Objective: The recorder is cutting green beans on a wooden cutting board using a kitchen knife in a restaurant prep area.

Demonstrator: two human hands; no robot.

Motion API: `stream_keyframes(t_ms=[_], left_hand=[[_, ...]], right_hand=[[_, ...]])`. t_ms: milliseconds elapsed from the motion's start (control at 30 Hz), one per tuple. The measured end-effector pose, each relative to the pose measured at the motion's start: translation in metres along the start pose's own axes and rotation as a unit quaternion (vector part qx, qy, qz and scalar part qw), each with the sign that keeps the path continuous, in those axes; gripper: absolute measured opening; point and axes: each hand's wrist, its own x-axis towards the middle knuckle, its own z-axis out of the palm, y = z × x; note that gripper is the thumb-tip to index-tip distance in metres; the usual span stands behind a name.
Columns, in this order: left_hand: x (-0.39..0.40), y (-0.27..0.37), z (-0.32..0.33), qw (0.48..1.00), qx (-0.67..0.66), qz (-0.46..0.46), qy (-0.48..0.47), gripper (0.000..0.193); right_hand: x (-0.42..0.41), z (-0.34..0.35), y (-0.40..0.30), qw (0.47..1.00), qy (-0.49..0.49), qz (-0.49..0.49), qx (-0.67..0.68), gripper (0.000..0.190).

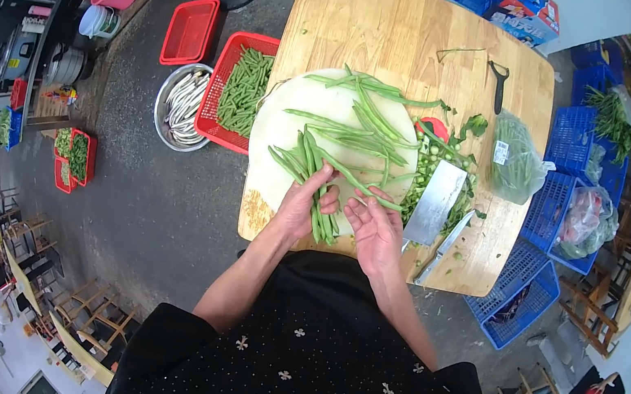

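Observation:
A bunch of long green beans [307, 161] is gripped in my left hand [303, 201], above the near part of a round white cutting board [274, 147]. With thumb and fingers, my right hand [376, 225] pinches one end of a single green bean [350, 176]; its other end reaches the bunch. More loose green beans [374, 116] lie across the board. To the right, a cleaver [437, 201] rests flat over chopped green trimmings [420, 192]. Beside it lies a knife [445, 248] with a pale handle.
On the wooden table [368, 20] are a black peeler [499, 84] and a plastic bag of green beans [513, 157]. At the left stand a red basket of cut beans [243, 93], a metal bowl of whitish long vegetables [183, 105] and a red basin [190, 32]. Blue crates [556, 204] line the right.

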Motion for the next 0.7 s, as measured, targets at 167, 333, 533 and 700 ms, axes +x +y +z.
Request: stream_keyframes(t_ms=[167,333,533,700], left_hand=[[0.005,-0.014,0.009,0.998,0.033,0.059,0.013,0.023],[0.007,-0.015,0.000,0.988,0.087,0.073,0.106,0.024],[0.007,0.003,-0.010,0.976,0.036,0.059,0.206,0.027],[0.000,0.004,-0.027,0.976,0.075,0.026,0.202,0.027]], right_hand=[[0.003,-0.003,0.029,0.937,-0.018,-0.174,-0.302,0.019],[0.000,0.013,0.009,0.748,-0.086,-0.346,-0.560,0.017],[0.080,-0.012,-0.058,0.638,-0.077,-0.376,-0.667,0.014],[0.199,-0.024,-0.113,0.547,0.102,-0.345,-0.756,0.025]])
